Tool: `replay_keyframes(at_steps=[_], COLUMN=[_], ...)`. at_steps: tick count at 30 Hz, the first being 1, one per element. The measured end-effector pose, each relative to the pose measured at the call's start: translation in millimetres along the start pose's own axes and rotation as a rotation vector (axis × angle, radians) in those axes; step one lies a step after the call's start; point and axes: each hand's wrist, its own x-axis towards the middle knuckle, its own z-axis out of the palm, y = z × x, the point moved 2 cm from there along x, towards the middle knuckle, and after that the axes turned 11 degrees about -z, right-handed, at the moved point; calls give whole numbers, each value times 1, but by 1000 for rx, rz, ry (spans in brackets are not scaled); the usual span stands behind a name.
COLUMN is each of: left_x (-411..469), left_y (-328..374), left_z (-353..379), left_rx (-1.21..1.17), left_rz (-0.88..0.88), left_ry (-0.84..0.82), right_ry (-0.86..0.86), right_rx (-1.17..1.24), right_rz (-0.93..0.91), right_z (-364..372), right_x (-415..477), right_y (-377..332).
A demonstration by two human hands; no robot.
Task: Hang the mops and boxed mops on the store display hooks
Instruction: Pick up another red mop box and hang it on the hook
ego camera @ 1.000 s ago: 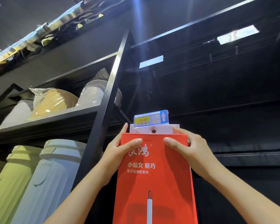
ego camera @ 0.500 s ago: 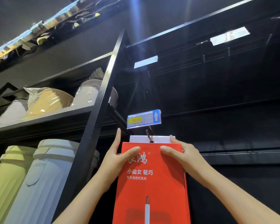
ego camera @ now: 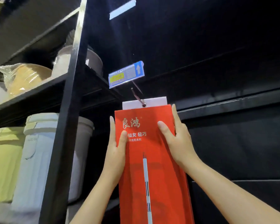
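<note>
The boxed mop (ego camera: pixel 152 159) — a tall red carton with gold and white lettering and a printed mop handle running down its middle — hangs upright in the centre of the scene, against the dark back panel of the display. A white tab (ego camera: pixel 153 102) sticks up above the carton's top edge, and the display hook (ego camera: pixel 137 94) passes through the hole in that tab. Just above the hook, a blue and yellow price tag (ego camera: pixel 126 75) sits tilted on its own arm.

The left hand (ego camera: pixel 116 152) grips the carton's left edge, thumb pressed flat on the red front and the fingers wrapped behind, out of sight. The right hand (ego camera: pixel 178 143) clasps the right edge the same way — thumb across the front, forefinger stretched up along the side toward the top corner. Both hands are closed on the box, a little below its top.

To the left stands a black shelf upright (ego camera: pixel 68 110). Beyond it, on the lower shelf, a pale green bin (ego camera: pixel 5 164) stands beside a light grey bin (ego camera: pixel 34 159), touching or nearly so. On the shelf above them lie plastic-wrapped round items (ego camera: pixel 26 76), tan and white.
</note>
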Motion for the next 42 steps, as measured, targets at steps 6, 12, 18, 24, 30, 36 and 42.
replay_keyframes(at_steps=[6, 12, 18, 24, 30, 36, 42], left_x=[-29, -40, -24, -10, 0, 9, 8], left_y=[-15, -32, -39, -61, -94, -114, -121], left_z=[0, -3, 7, 32, 50, 48, 43], left_rx=[72, 120, 64, -59, -96, -128, -88], left_rz=[-24, 46, 24, -94, -143, -132, -75], left_ry=[15, 51, 47, 17, 69, 49, 36], right_ry=[-33, -91, -73, -106, -153, -148, -119], right_rx=[-80, -91, -108, -139, -215, -187, -216], right_rz=[-10, -2, 17, 106, 104, 94, 51], right_z=[-1, -3, -3, -11, -19, -15, -8], right_x=[-43, -72, -56, -44, -39, -37, -46], right_y=[9, 18, 28, 51, 76, 93, 103])
